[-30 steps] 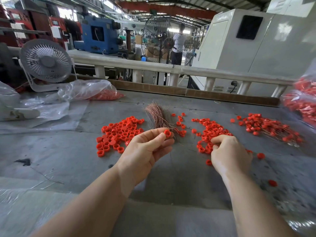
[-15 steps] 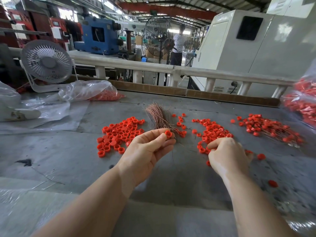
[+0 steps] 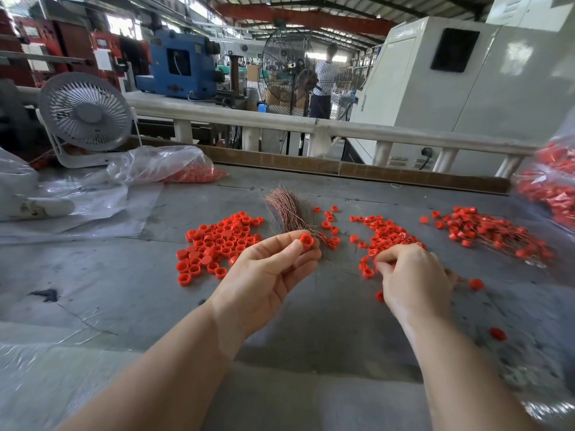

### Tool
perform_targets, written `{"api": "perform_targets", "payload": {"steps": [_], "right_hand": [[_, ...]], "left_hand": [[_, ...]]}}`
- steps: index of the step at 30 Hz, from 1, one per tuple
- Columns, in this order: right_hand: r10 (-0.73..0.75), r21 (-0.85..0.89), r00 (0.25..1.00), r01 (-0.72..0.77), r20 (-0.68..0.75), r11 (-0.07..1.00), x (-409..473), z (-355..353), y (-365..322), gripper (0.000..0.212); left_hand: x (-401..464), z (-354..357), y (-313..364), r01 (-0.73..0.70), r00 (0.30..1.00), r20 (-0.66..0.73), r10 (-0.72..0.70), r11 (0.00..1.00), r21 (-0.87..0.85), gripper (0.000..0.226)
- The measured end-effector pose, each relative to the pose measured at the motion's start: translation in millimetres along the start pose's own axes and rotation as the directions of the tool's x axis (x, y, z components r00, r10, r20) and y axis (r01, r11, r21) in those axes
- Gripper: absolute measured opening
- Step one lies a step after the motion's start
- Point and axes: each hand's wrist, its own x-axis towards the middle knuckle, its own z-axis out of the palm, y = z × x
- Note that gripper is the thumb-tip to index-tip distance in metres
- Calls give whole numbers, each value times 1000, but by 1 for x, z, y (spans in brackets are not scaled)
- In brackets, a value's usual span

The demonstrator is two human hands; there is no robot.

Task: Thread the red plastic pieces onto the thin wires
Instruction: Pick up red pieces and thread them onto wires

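My left hand (image 3: 267, 275) pinches a red plastic cap (image 3: 306, 242) between thumb and fingertips, with a thin wire hanging down from it. Just behind lies a bundle of thin copper wires (image 3: 284, 209). My right hand (image 3: 413, 281) has its fingers curled down at the near edge of a loose heap of small red rings (image 3: 385, 231); what it holds is hidden. A pile of red caps (image 3: 217, 244) lies to the left. At the far right sits a heap of threaded pieces on wires (image 3: 494, 234).
A small white fan (image 3: 85, 112) and clear plastic bags (image 3: 155, 166) with red pieces stand at the back left. A full bag of red pieces (image 3: 550, 188) is at the right edge. Stray red caps (image 3: 476, 284) lie near my right hand. A wooden rim bounds the grey table (image 3: 124, 275).
My right hand has slid a little towards me and leftward at the edge of the ring heap, fingers working. My left hand keeps the cap in the same place.
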Motion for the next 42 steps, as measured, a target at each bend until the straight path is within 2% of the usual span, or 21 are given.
{"api": "perform_targets", "payload": {"steps": [3, 6, 8, 13, 23, 38, 42], "right_hand": [[-94, 421, 994, 109, -57, 900, -2, -4, -9, 10], [-140, 624, 987, 155, -73, 766, -7, -5, -22, 17], [-182, 688, 978, 199, -98, 698, -12, -4, -30, 23], [-304, 715, 945, 297, -123, 633, -21, -4, -41, 27], [-405, 689, 892, 423, -202, 589, -25, -4, -41, 12], [-446, 610, 854, 508, -267, 608, -25, -2, -39, 3], [-409, 617, 862, 501, -298, 607, -25, -2, -40, 3]], "left_hand": [[-1, 0, 1, 2, 1000, 12, -2, 1000, 2, 14], [-1, 0, 0, -9, 1000, 9, 9, 1000, 11, 14], [0, 0, -1, -19, 1000, 5, 19, 1000, 19, 15], [-1, 1, -1, -39, 999, 25, 39, 999, 31, 15], [-3, 3, -2, -45, 999, 18, 44, 998, 48, 19], [-3, 2, -2, -47, 999, 16, 46, 996, 74, 22], [-3, 3, -1, -40, 999, 16, 40, 998, 37, 18]]}}
